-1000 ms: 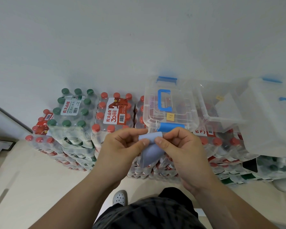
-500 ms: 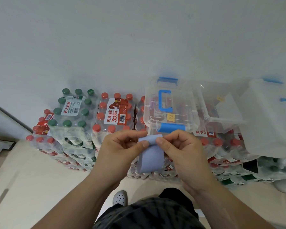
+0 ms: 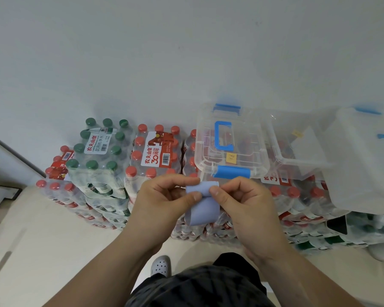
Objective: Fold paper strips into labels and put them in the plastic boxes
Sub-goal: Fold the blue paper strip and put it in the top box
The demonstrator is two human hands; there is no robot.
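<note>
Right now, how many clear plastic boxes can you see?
3. A closed box with a blue handle sits on the bottle packs, centre. An open box is beside it on the right. A larger box is at the right edge, cut off. More may lie out of view.

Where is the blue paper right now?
In the head view, the blue paper is centre, pinched at its top by the left hand and right hand, just below the lidded clear box.
</note>
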